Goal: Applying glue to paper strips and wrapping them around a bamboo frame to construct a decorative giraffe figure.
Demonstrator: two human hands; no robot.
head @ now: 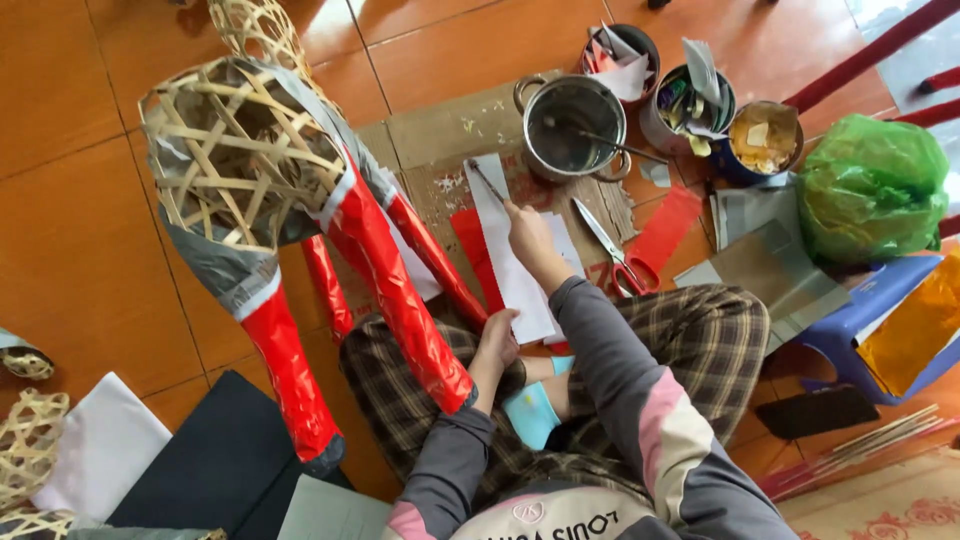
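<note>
While the left hand [497,340] pins the white paper strip [510,255] at frame centre, right-hand [527,232] fingers clamp a brush [487,181], spreading glue; steady strokes needed next.

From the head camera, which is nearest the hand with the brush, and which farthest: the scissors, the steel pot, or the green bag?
Measured from the right hand:
1. Scissors, on the cardboard just beside it.
2. Steel pot, farther up the picture, beyond the hand.
3. Green bag, far off at the picture's right edge.

floor of glossy orange-brown tiles [60,200] with thin grout lines; blue plastic stool [870,300] at right; patterned mat [880,505] in lower right corner; soft daylight.
</note>
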